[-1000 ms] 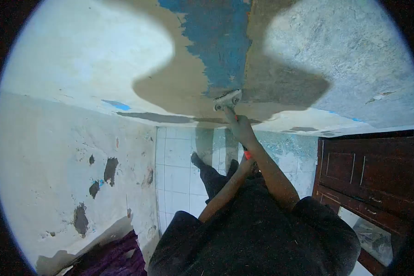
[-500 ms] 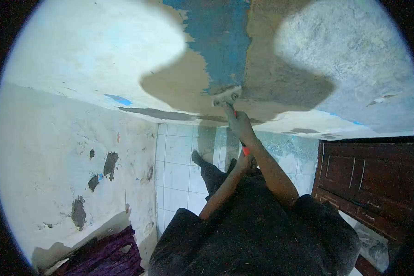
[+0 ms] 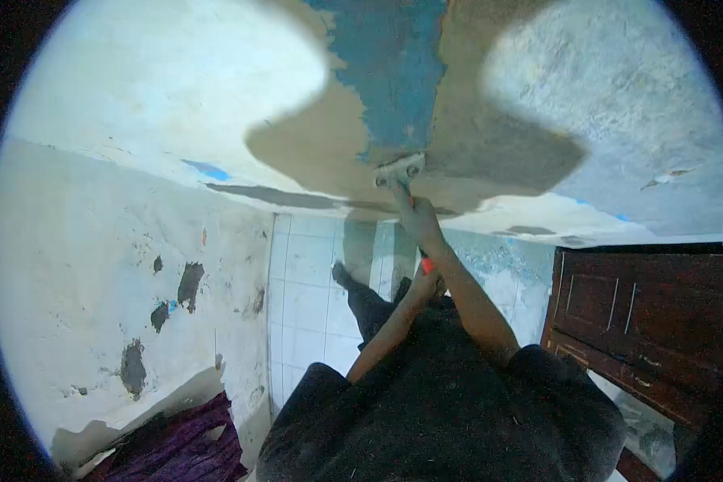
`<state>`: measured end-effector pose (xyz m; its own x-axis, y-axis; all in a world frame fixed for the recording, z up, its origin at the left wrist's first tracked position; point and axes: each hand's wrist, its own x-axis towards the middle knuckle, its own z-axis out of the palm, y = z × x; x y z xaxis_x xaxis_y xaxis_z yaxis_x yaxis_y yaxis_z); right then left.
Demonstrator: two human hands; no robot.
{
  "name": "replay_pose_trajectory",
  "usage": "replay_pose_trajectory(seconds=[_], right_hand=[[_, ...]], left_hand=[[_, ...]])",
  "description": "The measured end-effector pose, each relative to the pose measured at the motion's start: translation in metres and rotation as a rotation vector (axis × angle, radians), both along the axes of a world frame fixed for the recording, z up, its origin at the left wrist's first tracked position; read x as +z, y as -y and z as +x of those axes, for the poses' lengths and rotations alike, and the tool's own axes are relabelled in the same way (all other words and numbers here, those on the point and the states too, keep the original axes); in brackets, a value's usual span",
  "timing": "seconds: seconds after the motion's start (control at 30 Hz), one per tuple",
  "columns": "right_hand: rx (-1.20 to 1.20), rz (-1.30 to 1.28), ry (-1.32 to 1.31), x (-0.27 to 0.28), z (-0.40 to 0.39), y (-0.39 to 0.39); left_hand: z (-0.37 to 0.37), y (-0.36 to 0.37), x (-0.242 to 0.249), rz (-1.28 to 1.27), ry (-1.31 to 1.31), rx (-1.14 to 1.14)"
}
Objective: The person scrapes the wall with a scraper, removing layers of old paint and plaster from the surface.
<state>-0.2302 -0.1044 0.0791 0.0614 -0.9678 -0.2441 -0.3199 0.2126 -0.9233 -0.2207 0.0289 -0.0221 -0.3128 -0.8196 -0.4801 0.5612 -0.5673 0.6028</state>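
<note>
A long-handled wall scraper (image 3: 400,169) has its wide, pale-coated head against the wall (image 3: 394,72), at the lower end of an exposed blue strip. My right hand (image 3: 419,221) is wrapped round the handle just below the head. Further down, close to my body, my left hand (image 3: 428,285) grips the handle's lower end beside a red section. Its fingers are partly hidden. Beige and grey coating borders the blue strip on both sides, under my shadow.
To the left, a side wall (image 3: 80,265) has several dark bare patches. Purple cloth (image 3: 185,442) lies at the lower left. A dark wooden cabinet (image 3: 643,313) stands at the right. White floor tiles (image 3: 301,297) show below, with my foot (image 3: 341,274) on them.
The scraper head and my right hand have shifted very slightly down the wall. Both hands keep their hold on the handle, and the view has moved a little.
</note>
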Motion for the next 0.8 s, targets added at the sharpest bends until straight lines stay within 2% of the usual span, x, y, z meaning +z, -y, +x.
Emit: replay_pose_trajectory(seconds=[0.03, 0.07, 0.1, 0.13, 0.17, 0.2, 0.23, 0.27, 0.33, 0.37, 0.4, 0.43, 0.47, 0.57, 0.6, 0.67, 0.73, 0.8], right_hand=[[0.048, 0.067, 0.052, 0.023, -0.004, -0.002], [0.051, 0.064, 0.05, 0.022, 0.0, -0.003], [0.025, -0.118, 0.115, 0.019, 0.005, -0.004], [-0.007, -0.133, 0.105, 0.02, 0.006, -0.001], [-0.039, -0.148, 0.095, 0.02, 0.007, 0.001], [-0.071, -0.162, 0.085, 0.022, 0.008, 0.004], [-0.025, -0.028, 0.023, 0.023, 0.004, 0.006], [0.021, 0.114, -0.039, 0.024, 0.001, 0.0], [0.009, 0.026, 0.012, 0.022, 0.006, 0.001], [-0.047, -0.045, 0.025, 0.023, 0.011, 0.002], [-0.108, -0.112, 0.04, 0.023, 0.015, 0.004], [0.013, 0.08, 0.036, 0.025, 0.007, 0.006], [0.01, 0.091, 0.035, 0.024, 0.004, 0.003], [0.055, 0.025, -0.014, 0.03, 0.004, 0.006], [0.019, 0.037, 0.008, 0.033, 0.008, 0.004], [-0.029, 0.059, 0.033, 0.039, 0.01, 0.003], [-0.015, 0.147, 0.021, 0.052, 0.009, -0.002], [0.014, 0.014, 0.02, 0.033, 0.01, 0.005]], left_hand=[[0.0, -0.005, -0.012, 0.024, -0.012, -0.023], [0.0, -0.001, -0.023, -0.008, 0.024, -0.044], [-0.001, 0.005, -0.029, -0.045, 0.06, -0.063], [0.0, 0.012, -0.008, -0.056, 0.06, -0.059], [0.002, 0.013, 0.027, -0.164, 0.073, 0.093], [0.002, 0.011, 0.031, -0.209, 0.078, 0.168], [0.003, 0.009, 0.037, -0.257, 0.085, 0.242], [0.005, 0.002, 0.024, -0.189, 0.059, 0.164], [0.007, 0.007, -0.01, -0.092, 0.008, 0.018], [0.009, 0.015, -0.007, -0.05, -0.017, -0.054], [0.009, 0.019, -0.004, -0.056, -0.015, -0.054], [0.009, 0.02, 0.012, -0.035, 0.045, 0.022], [0.009, 0.015, 0.024, -0.003, 0.105, 0.099], [0.015, 0.017, 0.031, -0.021, 0.11, 0.049], [0.016, 0.016, 0.032, 0.022, 0.136, 0.024], [0.009, 0.012, 0.001, 0.0, 0.05, 0.09], [0.013, 0.01, 0.022, 0.014, 0.059, 0.11], [0.01, 0.009, 0.013, -0.064, 0.099, 0.146]])
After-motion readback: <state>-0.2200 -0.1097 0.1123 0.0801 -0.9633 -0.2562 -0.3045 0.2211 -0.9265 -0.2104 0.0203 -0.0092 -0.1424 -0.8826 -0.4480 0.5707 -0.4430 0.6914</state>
